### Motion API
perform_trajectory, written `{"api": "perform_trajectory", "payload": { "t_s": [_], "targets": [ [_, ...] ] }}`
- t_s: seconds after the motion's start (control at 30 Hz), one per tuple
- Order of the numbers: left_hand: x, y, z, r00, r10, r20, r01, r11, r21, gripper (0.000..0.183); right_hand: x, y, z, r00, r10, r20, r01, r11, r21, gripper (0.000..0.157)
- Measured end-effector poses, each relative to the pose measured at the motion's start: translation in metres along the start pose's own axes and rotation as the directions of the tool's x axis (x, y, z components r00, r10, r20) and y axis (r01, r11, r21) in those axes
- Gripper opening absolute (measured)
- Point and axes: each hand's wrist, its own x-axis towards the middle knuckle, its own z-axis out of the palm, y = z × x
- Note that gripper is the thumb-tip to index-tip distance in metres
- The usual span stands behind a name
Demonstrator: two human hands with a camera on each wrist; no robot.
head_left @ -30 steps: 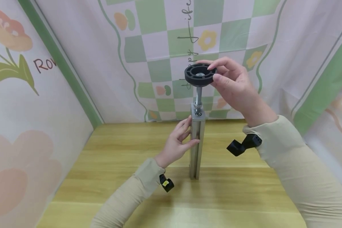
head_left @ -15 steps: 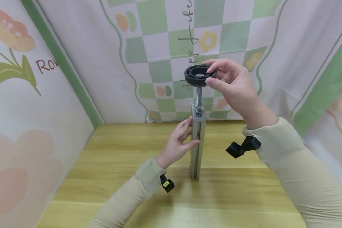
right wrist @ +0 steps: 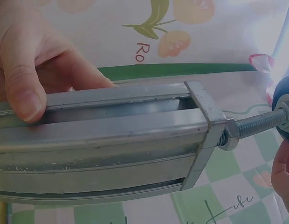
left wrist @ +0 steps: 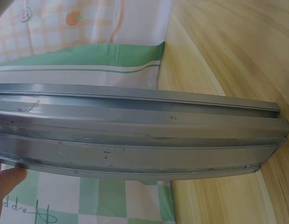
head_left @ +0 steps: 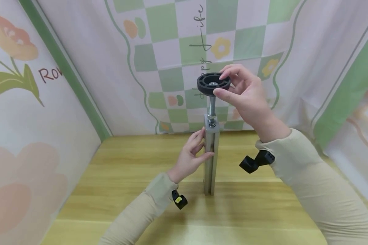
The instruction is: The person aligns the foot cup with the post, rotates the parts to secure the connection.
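A slotted aluminium profile (head_left: 211, 160) stands upright on the wooden table. From its end plate (right wrist: 200, 130) rises a threaded bolt (right wrist: 258, 125) with a nut (right wrist: 230, 133) near the plate. A round black levelling foot (head_left: 203, 87) tops the bolt, its hollow underside facing up. My left hand (head_left: 188, 156) grips the profile below its upper end, thumb on the near face and fingers at the far side. My right hand (head_left: 246, 93) pinches the foot's right rim between thumb and fingers. In the left wrist view the profile's lower end meets the table.
The wooden table (head_left: 125, 190) spreads around the profile's base. A printed cloth (head_left: 162, 54) hangs behind it, and more printed cloth covers the left side (head_left: 15, 119) and right side. Each wrist carries a small black camera mount.
My right thumb and fingers have shifted leftward along the rim of the levelling foot. The left hand keeps its grip on the profile. The head view has tilted slightly.
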Motion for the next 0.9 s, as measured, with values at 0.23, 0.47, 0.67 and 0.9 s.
{"api": "perform_trajectory", "payload": {
  "t_s": [0.23,0.47,0.67,0.9],
  "targets": [
    [0.000,0.000,-0.001,1.000,-0.005,0.000,0.005,1.000,-0.004,0.075,0.001,0.006,0.005,0.993,-0.099,-0.061,0.093,0.992,-0.086,0.028],
    [0.000,0.001,-0.002,1.000,0.003,0.001,-0.003,1.000,0.008,0.076,0.001,0.006,0.010,0.982,-0.129,-0.138,0.099,0.974,-0.205,0.028],
    [0.001,0.000,-0.001,1.000,0.010,-0.001,-0.010,1.000,0.003,0.076,0.002,0.008,0.007,0.986,-0.135,-0.096,0.117,0.978,-0.171,0.033],
    [0.001,-0.002,-0.001,1.000,0.017,-0.003,-0.017,1.000,-0.005,0.076,0.001,0.014,-0.001,0.995,-0.093,0.027,0.093,0.995,-0.021,0.008]
  ]
}}
